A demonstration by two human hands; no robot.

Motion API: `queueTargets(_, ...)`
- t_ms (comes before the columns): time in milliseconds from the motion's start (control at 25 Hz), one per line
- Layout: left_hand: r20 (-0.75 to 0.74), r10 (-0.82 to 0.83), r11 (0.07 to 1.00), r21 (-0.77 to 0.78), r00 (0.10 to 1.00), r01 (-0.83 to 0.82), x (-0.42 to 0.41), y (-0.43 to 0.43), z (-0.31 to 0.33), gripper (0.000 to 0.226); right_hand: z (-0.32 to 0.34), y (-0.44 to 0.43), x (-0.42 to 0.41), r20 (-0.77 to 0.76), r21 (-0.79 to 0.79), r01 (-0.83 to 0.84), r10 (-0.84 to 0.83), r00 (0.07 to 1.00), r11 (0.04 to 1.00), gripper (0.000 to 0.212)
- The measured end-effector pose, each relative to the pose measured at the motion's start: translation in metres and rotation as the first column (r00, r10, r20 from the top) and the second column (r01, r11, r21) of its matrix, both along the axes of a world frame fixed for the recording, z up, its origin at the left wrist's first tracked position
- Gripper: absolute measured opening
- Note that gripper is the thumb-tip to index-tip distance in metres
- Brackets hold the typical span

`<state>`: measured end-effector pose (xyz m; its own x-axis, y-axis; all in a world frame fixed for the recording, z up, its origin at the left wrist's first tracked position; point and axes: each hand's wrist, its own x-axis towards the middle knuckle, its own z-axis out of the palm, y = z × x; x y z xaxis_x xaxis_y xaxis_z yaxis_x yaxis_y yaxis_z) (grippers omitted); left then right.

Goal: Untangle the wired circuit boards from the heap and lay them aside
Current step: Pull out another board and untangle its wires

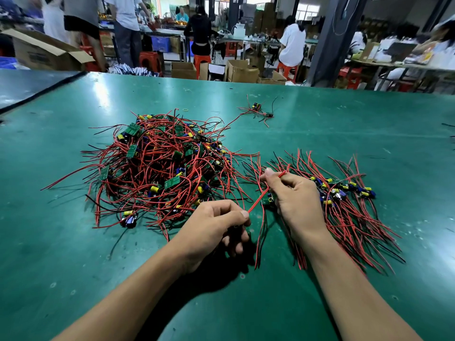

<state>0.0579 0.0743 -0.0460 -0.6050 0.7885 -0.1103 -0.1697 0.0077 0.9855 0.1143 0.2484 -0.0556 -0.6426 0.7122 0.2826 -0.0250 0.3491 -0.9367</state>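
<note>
A tangled heap (160,166) of small green circuit boards with red and black wires lies on the green table, left of centre. To its right lies a sorted row of boards (344,190) with their wires fanned out toward me. My left hand (216,227) pinches the end of a red wire (258,200) between thumb and forefinger. My right hand (293,195) pinches the same wire's upper stretch, and a small board (267,200) hangs partly hidden under its fingers. Both hands hover between the heap and the row.
A couple of loose wired boards (258,110) and a yellow rubber band (185,110) lie farther back on the green table (246,303). Beyond the table's far edge are cardboard boxes (183,70), red stools and several people at other benches.
</note>
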Motion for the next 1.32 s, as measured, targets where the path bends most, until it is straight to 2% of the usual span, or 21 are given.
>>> queueTargets(40, 0.003, -0.006, 1.000, -0.001, 1.000, 0.006, 0.000, 0.000, 0.001, 0.016, 0.000, 0.000, -0.001, -0.015, -0.037, 0.011, -0.011, 1.000, 0.999, 0.036)
queueTargets(120, 0.010, -0.024, 1.000, -0.007, 1.000, 0.024, -0.002, -0.002, 0.006, 0.017, 0.003, -0.003, -0.003, -0.072, -0.261, -0.043, 0.025, 0.997, 0.964, 0.046)
queueTargets(240, 0.004, -0.044, 0.998, -0.039, 0.999, 0.044, -0.004, -0.006, 0.010, 0.019, 0.010, -0.006, -0.004, -0.122, -0.587, -0.145, 0.091, 0.988, 0.797, 0.053)
queueTargets(280, 0.009, -0.035, 0.998, -0.043, 0.999, 0.035, -0.004, -0.008, 0.011, 0.018, 0.012, -0.009, -0.004, -0.120, -0.633, -0.168, 0.119, 0.986, 0.755, 0.054)
queueTargets(360, 0.039, 0.009, 1.000, -0.010, 0.999, -0.008, -0.004, -0.008, 0.013, 0.016, 0.012, -0.013, -0.004, -0.135, -0.640, -0.220, 0.174, 0.975, 0.736, 0.051)
queueTargets(440, 0.090, 0.089, 0.993, 0.073, 0.992, -0.096, -0.006, -0.008, 0.016, 0.012, 0.011, -0.016, -0.005, -0.128, -0.577, -0.249, 0.214, 0.968, 0.778, 0.054)
queueTargets(480, 0.108, 0.131, 0.982, 0.125, 0.985, -0.144, -0.008, -0.007, 0.017, 0.012, 0.010, -0.019, -0.004, -0.096, -0.477, -0.249, 0.232, 0.968, 0.843, 0.052)
queueTargets(560, 0.087, 0.219, 0.952, 0.200, 0.972, -0.232, -0.012, -0.007, 0.020, 0.014, 0.005, -0.025, -0.002, 0.047, -0.081, -0.258, 0.262, 0.964, 0.963, 0.033)
queueTargets(600, 0.068, 0.259, 0.938, 0.220, 0.964, -0.267, -0.013, -0.007, 0.021, 0.016, 0.002, -0.030, -0.001, 0.104, 0.104, -0.287, 0.276, 0.955, 0.952, 0.022)
queueTargets(680, 0.098, 0.304, 0.912, 0.256, 0.948, -0.319, -0.013, -0.009, 0.023, 0.019, -0.002, -0.042, 0.001, 0.135, 0.238, -0.380, 0.357, 0.924, 0.894, 0.007)
queueTargets(760, 0.162, 0.324, 0.893, 0.274, 0.932, -0.358, -0.013, -0.011, 0.025, 0.020, -0.003, -0.050, 0.002, 0.125, 0.334, -0.401, 0.381, 0.916, 0.853, 0.020)
queueTargets(840, 0.211, 0.326, 0.883, 0.279, 0.921, -0.377, -0.013, -0.010, 0.024, 0.020, -0.001, -0.055, 0.002, 0.071, 0.336, -0.375, 0.374, 0.925, 0.864, 0.026)
queueTargets(920, 0.225, 0.321, 0.883, 0.279, 0.920, -0.377, -0.015, -0.008, 0.022, 0.018, 0.001, -0.057, 0.000, -0.020, 0.235, -0.370, 0.385, 0.923, 0.899, 0.023)
queueTargets(1040, 0.167, 0.329, 0.900, 0.244, 0.930, -0.362, -0.016, -0.008, 0.019, 0.033, 0.009, -0.056, -0.001, -0.162, -0.120, -0.457, 0.436, 0.885, 0.882, 0.028)
queueTargets(1120, 0.152, 0.264, 0.922, 0.251, 0.952, -0.296, -0.017, -0.009, 0.018, 0.035, 0.016, -0.050, -0.001, -0.267, -0.359, -0.481, 0.406, 0.874, 0.799, 0.029)
queueTargets(1200, 0.223, 0.122, 0.941, 0.285, 0.967, -0.184, -0.017, -0.011, 0.017, 0.026, 0.023, -0.042, 0.000, -0.306, -0.543, -0.493, 0.386, 0.870, 0.680, 0.030)
queueTargets(1320, 0.359, -0.112, 0.965, 0.262, 0.926, 0.015, -0.017, -0.013, 0.015, 0.019, 0.024, -0.033, 0.006, -0.272, -0.645, -0.547, 0.508, 0.817, 0.533, 0.029)
